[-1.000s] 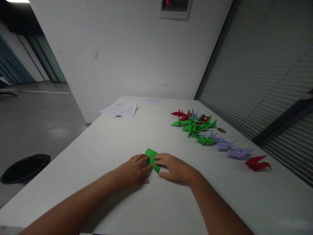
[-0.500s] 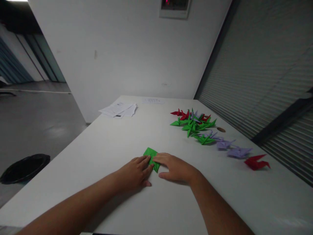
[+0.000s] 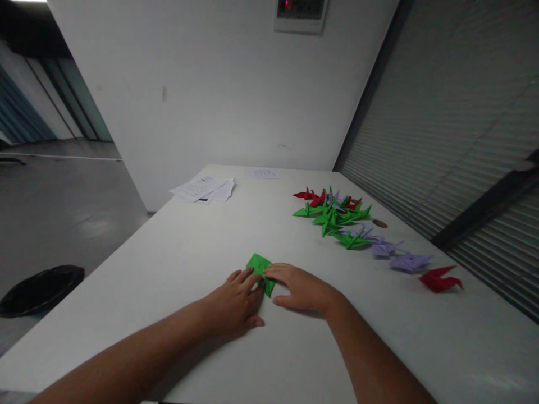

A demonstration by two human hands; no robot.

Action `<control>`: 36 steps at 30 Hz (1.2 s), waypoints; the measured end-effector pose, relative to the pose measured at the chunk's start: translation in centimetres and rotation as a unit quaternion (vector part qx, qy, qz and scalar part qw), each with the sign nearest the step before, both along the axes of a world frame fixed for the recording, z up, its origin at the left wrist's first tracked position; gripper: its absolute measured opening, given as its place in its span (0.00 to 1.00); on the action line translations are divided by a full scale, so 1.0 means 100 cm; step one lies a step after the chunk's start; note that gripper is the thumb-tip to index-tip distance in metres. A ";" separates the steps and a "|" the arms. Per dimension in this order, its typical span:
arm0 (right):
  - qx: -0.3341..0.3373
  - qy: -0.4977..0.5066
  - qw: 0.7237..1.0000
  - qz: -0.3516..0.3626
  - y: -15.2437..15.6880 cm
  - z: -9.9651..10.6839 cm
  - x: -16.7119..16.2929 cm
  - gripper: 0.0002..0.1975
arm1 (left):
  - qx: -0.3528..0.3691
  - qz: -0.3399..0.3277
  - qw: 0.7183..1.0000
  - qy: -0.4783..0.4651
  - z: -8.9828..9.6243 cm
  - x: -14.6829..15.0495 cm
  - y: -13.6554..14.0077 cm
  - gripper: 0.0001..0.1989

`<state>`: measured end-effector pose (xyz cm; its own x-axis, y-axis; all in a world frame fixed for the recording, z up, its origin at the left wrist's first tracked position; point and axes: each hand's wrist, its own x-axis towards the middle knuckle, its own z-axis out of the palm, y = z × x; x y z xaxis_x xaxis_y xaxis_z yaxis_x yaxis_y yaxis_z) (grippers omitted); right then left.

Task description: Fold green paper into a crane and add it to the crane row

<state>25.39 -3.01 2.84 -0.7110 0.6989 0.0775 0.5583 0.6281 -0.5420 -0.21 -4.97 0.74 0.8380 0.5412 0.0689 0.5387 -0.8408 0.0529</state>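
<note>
A folded piece of green origami paper (image 3: pixel 258 262) lies flat on the white table (image 3: pixel 202 247), one corner pointing toward me. My left hand (image 3: pixel 241 297) rests on its left side, fingers stretched out and thumb apart on the tabletop. From the right, my right hand (image 3: pixel 297 287) lays its fingertips on the paper's right edge, its thumb apart below them. Both hands press the paper from above, and neither is wrapped round it. The fingers cover part of its middle.
Several folded paper cranes (image 3: pixel 330 216) in green, red and purple lie along the right side, with a red crane (image 3: pixel 440 279) nearest me. Printed sheets (image 3: pixel 202 189) lie at the far left. A black-lined bin (image 3: pixel 40 289) stands on the floor at left.
My left hand has shifted slightly, its fingers sliding a little over the green paper and its thumb moving right. My right hand and the paper have stayed nearly still.
</note>
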 end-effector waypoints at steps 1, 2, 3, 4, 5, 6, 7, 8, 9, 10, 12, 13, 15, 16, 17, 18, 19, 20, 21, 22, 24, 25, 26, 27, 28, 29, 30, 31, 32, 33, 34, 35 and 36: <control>0.000 -0.002 1.000 -0.005 0.000 -0.001 0.001 0.34 | -0.014 -0.014 1.000 0.006 0.003 -0.004 0.002 0.39; -0.001 -0.002 1.000 -0.008 0.000 -0.002 0.001 0.34 | -0.030 -0.028 0.999 0.010 0.006 -0.008 0.005 0.39; -0.002 0.000 1.000 -0.009 -0.001 -0.002 0.002 0.34 | -0.042 -0.044 0.998 0.011 0.008 -0.012 0.007 0.39; -0.003 0.003 1.000 -0.008 -0.001 -0.002 0.002 0.34 | -0.048 -0.058 0.997 0.010 0.009 -0.016 0.009 0.38; -0.005 0.006 1.000 -0.006 -0.001 -0.001 0.002 0.34 | -0.049 -0.068 0.997 0.006 0.009 -0.019 0.011 0.37; -0.006 0.007 1.000 -0.005 -0.001 0.000 0.002 0.34 | -0.049 -0.076 0.996 0.002 0.008 -0.020 0.012 0.36; -0.008 0.006 1.000 -0.004 -0.001 0.000 0.001 0.34 | -0.049 -0.080 0.996 -0.002 0.007 -0.021 0.012 0.36; -0.008 0.004 1.000 -0.005 -0.002 0.001 0.001 0.34 | -0.048 -0.082 0.995 -0.007 0.004 -0.022 0.012 0.36; -0.008 0.002 1.000 -0.006 -0.002 0.002 0.000 0.34 | -0.047 -0.082 0.995 -0.011 0.002 -0.021 0.012 0.36; -0.007 0.002 1.000 -0.006 -0.002 0.002 0.000 0.34 | -0.045 -0.082 0.995 -0.015 0.000 -0.020 0.012 0.37; -0.004 0.008 1.000 -0.001 -0.002 0.002 -0.001 0.35 | -0.040 -0.085 0.995 -0.022 -0.004 -0.019 0.011 0.37; -0.003 0.012 1.000 0.003 -0.002 0.002 -0.001 0.35 | -0.037 -0.084 0.995 -0.026 -0.005 -0.018 0.010 0.37; -0.002 0.020 1.000 0.009 -0.002 0.004 -0.002 0.34 | -0.037 -0.083 0.995 -0.028 -0.005 -0.018 0.010 0.37; -0.003 0.022 1.000 0.010 -0.002 0.005 -0.002 0.34 | -0.039 -0.081 0.996 -0.027 -0.005 -0.018 0.010 0.36; -0.004 0.022 1.000 0.011 -0.002 0.006 -0.003 0.33 | -0.042 -0.078 0.996 -0.026 -0.005 -0.017 0.010 0.36; -0.005 0.023 1.000 0.010 -0.002 0.007 -0.003 0.32 | -0.045 -0.076 0.996 -0.024 -0.004 -0.017 0.011 0.36; -0.006 0.023 1.000 0.010 -0.002 0.008 -0.004 0.31 | -0.048 -0.075 0.996 -0.025 -0.003 -0.017 0.011 0.36; -0.006 0.024 1.000 0.012 -0.003 0.009 -0.004 0.30 | -0.053 -0.074 0.995 -0.027 -0.003 -0.016 0.012 0.36; -0.006 0.025 1.000 0.013 -0.003 0.009 -0.004 0.29 | -0.058 -0.074 0.995 -0.029 -0.002 -0.016 0.012 0.36; -0.004 0.026 1.000 0.014 -0.003 0.010 -0.004 0.29 | -0.063 -0.073 0.995 -0.030 -0.001 -0.015 0.013 0.36; 0.000 0.026 1.000 0.013 -0.003 0.009 -0.004 0.29 | -0.071 -0.069 0.995 -0.030 0.000 -0.015 0.014 0.36; 0.002 0.026 1.000 0.012 -0.003 0.009 -0.004 0.29 | -0.074 -0.067 0.995 -0.031 0.000 -0.015 0.014 0.36; 0.004 0.025 1.000 0.012 -0.003 0.008 -0.003 0.29 | -0.074 -0.067 0.994 -0.034 0.000 -0.015 0.015 0.36; 0.006 0.025 1.000 0.014 -0.003 0.007 -0.003 0.29 | -0.074 -0.067 0.994 -0.039 -0.001 -0.015 0.014 0.34; 0.010 0.024 1.000 0.017 -0.003 0.007 -0.003 0.28 | -0.073 -0.068 0.994 -0.044 -0.001 -0.015 0.014 0.33; 0.013 0.022 0.999 0.021 -0.003 0.007 -0.003 0.26 | -0.073 -0.069 0.994 -0.048 -0.002 -0.015 0.014 0.32; 0.016 0.018 0.999 0.025 -0.002 0.007 -0.003 0.24 | -0.074 -0.069 0.994 -0.050 -0.002 -0.015 0.014 0.32; 0.018 0.013 0.999 0.029 -0.002 0.007 -0.003 0.23 | -0.075 -0.068 0.994 -0.051 -0.003 -0.015 0.013 0.31; 0.019 0.009 0.999 0.032 -0.003 0.007 -0.004 0.21 | -0.078 -0.068 0.993 -0.053 -0.003 -0.015 0.013 0.32; 0.020 0.006 0.999 0.034 -0.003 0.007 -0.004 0.20 | -0.081 -0.069 0.993 -0.055 -0.003 -0.016 0.013 0.32; 0.021 0.005 0.999 0.034 -0.003 0.007 -0.004 0.20 | -0.083 -0.071 0.992 -0.058 -0.002 -0.016 0.013 0.32; 0.022 0.004 0.999 0.033 -0.003 0.007 -0.005 0.19 | -0.086 -0.072 0.992 -0.062 -0.002 -0.016 0.014 0.32; 0.024 0.006 0.999 0.029 -0.003 0.006 -0.005 0.18 | -0.088 -0.070 0.991 -0.068 0.000 -0.017 0.014 0.31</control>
